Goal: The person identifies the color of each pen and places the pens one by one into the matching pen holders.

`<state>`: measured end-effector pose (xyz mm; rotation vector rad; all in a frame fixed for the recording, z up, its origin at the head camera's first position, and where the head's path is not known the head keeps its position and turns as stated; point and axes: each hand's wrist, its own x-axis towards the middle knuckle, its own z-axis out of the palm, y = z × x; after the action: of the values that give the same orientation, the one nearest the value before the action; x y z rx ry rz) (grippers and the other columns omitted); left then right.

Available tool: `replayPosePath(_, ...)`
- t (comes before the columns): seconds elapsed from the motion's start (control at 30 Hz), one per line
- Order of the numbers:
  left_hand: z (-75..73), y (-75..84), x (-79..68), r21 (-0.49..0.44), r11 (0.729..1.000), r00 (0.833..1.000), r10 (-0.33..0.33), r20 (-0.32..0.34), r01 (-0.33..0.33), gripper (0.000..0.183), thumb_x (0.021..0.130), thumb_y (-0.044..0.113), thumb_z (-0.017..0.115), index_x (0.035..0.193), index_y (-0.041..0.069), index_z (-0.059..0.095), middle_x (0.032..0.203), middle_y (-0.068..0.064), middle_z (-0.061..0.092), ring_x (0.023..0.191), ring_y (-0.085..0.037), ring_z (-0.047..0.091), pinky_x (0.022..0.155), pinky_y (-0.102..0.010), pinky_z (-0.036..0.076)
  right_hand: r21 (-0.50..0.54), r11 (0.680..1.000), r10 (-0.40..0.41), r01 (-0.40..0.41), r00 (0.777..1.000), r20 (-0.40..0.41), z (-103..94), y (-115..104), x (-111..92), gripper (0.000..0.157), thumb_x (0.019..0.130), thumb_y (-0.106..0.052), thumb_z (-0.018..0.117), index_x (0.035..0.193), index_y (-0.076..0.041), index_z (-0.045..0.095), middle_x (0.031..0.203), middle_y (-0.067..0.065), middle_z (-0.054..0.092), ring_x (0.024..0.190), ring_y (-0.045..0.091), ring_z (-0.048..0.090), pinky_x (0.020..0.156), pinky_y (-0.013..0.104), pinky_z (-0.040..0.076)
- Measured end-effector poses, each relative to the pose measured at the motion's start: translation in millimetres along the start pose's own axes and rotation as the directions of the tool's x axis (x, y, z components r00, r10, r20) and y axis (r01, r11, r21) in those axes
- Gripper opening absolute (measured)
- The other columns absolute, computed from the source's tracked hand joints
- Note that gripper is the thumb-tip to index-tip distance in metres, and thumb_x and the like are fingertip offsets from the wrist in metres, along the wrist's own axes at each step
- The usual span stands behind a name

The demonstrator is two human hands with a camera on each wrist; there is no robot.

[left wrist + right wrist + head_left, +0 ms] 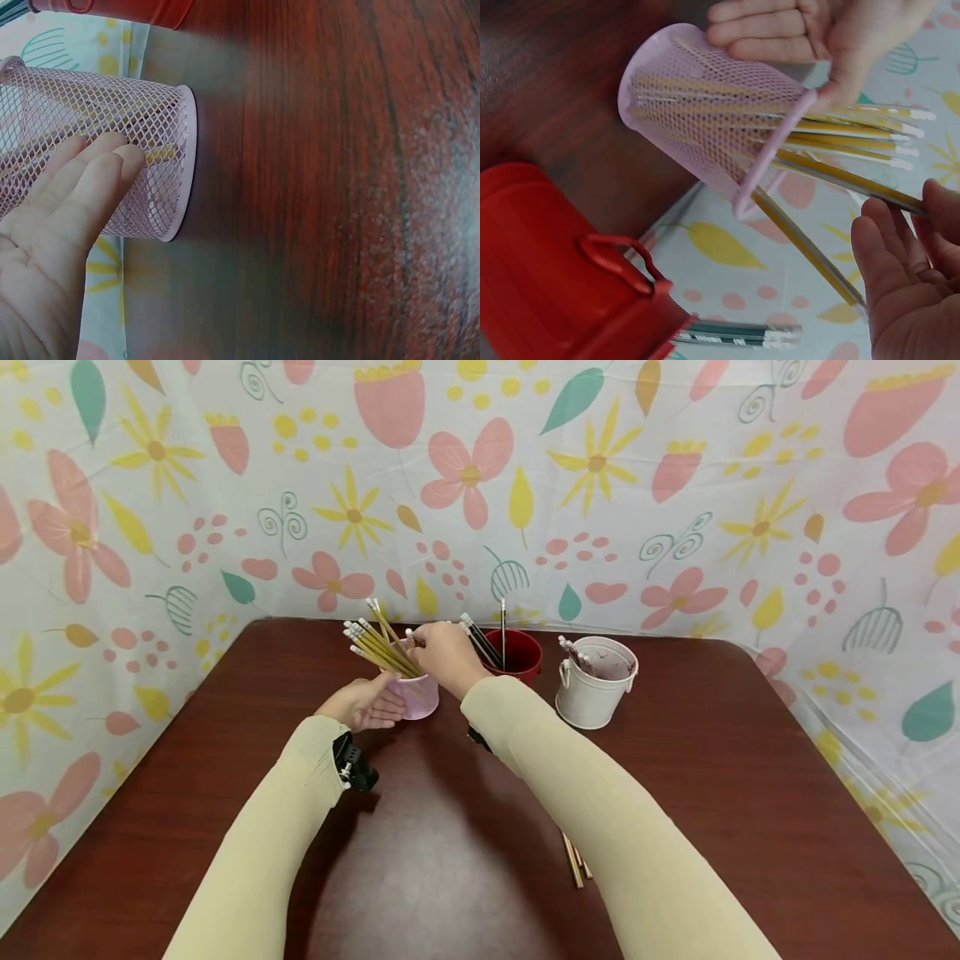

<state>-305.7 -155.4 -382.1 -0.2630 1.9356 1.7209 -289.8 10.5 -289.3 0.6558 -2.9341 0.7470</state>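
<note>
A pink mesh pencil cup (422, 700) stands upright on the table, with several yellow pencils (375, 647) leaning in it, eraser ends up. My left hand (367, 703) is at the cup's left side. Its fingers lie straight along the mesh in the left wrist view, and its thumb touches the rim in the right wrist view. Above the cup, my right hand (447, 653) pinches a yellow pencil (847, 182) near its upper end, with the lower part inside the rim. Another yellow pencil (806, 247) slants out of the cup below it.
Right of the cup stands a red bucket (528, 652) with dark green pencils (480, 642). Farther right is a white bucket (588, 700) holding several pencils (576, 656). Gold-coloured sticks (573, 860) lie on the table, partly hidden by my right sleeve. A flowered cloth (525, 485) hangs behind.
</note>
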Motion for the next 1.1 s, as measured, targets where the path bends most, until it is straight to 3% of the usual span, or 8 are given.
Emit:
replayPosePath(0.17,2.7,-0.8,0.7,-0.007,1.0,1.0,-0.007,-0.005,0.007,0.051,0.099,0.039,0.042,0.111,-0.009,0.055,0.082,-0.007,0.063,0.079,-0.017,0.064,0.085,-0.033,0.053,0.033,0.999,0.013,-0.014,1.0,0.025,11.4,6,-1,0.028,0.092,-0.018,0.065,0.118,-0.007,0.069,0.105,0.006,0.071,0.099,0.019,0.064,0.084,0.028,0.05)
replayPosePath(0.27,4.0,-2.6,1.7,0.0,1.0,1.0,-0.001,-0.001,0.001,0.058,0.098,0.041,0.042,0.119,-0.012,0.052,0.095,-0.015,0.065,0.09,-0.022,0.064,0.092,-0.037,0.05,0.032,0.999,-0.005,0.004,1.0,0.03,10.1,13,-7,0.03,0.09,-0.014,0.066,0.12,-0.007,0.068,0.108,0.006,0.07,0.105,0.019,0.063,0.09,0.028,0.049)
replayPosePath(0.4,1.1,-3.0,1.6,0.019,1.0,1.0,0.02,-0.001,-0.02,0.065,0.098,0.044,0.041,0.126,-0.014,0.047,0.103,-0.017,0.062,0.097,-0.024,0.061,0.098,-0.04,0.046,0.008,0.999,-0.05,0.05,0.998,0.026,-3.0,27,-15,0.025,0.088,-0.01,0.063,0.111,-0.003,0.071,0.108,0.007,0.07,0.105,0.02,0.063,0.092,0.029,0.047)
replayPosePath(0.57,-1.3,-2.6,3.5,0.021,0.999,1.0,0.025,0.011,-0.025,0.054,0.098,0.04,0.04,0.114,-0.01,0.053,0.087,-0.009,0.063,0.085,-0.019,0.062,0.096,-0.04,0.047,0.029,0.999,-0.035,0.035,0.999,0.03,-23.8,53,-33,0.023,0.086,-0.012,0.062,0.104,-0.002,0.073,0.101,0.009,0.072,0.102,0.023,0.063,0.091,0.032,0.047)
replayPosePath(0.73,-1.9,-1.5,2.6,0.017,1.0,1.0,0.022,0.009,-0.022,0.055,0.098,0.04,0.04,0.117,-0.01,0.051,0.088,-0.008,0.063,0.092,-0.022,0.061,0.095,-0.038,0.048,-0.039,0.999,-0.029,0.035,0.991,0.132,-43.7,85,-57,0.016,0.082,-0.011,0.062,0.088,-0.002,0.074,0.072,0.002,0.068,0.075,0.017,0.061,0.075,0.031,0.049)
replayPosePath(0.87,-3.0,-1.5,0.2,0.025,0.999,1.0,0.027,0.003,-0.027,0.059,0.098,0.041,0.039,0.124,-0.012,0.046,0.094,-0.011,0.063,0.097,-0.024,0.061,0.095,-0.038,0.048,-0.086,0.996,0.0,0.022,0.969,0.246,-43.8,119,-83,0.012,0.078,-0.01,0.062,0.076,-0.003,0.072,0.056,-0.004,0.059,0.055,0.007,0.052,0.059,0.025,0.046)
replayPosePath(1.1,-0.5,-3.0,1.6,0.035,0.999,0.999,0.034,0.024,-0.035,0.062,0.098,0.039,0.038,0.127,-0.015,0.043,0.094,-0.011,0.064,0.093,-0.021,0.063,0.099,-0.04,0.045,-0.076,0.98,0.199,-0.184,0.918,0.344,-20.4,167,-127,0.018,0.081,-0.007,0.063,0.064,0.001,0.064,0.05,0.002,0.055,0.044,0.009,0.048,0.045,0.022,0.043)
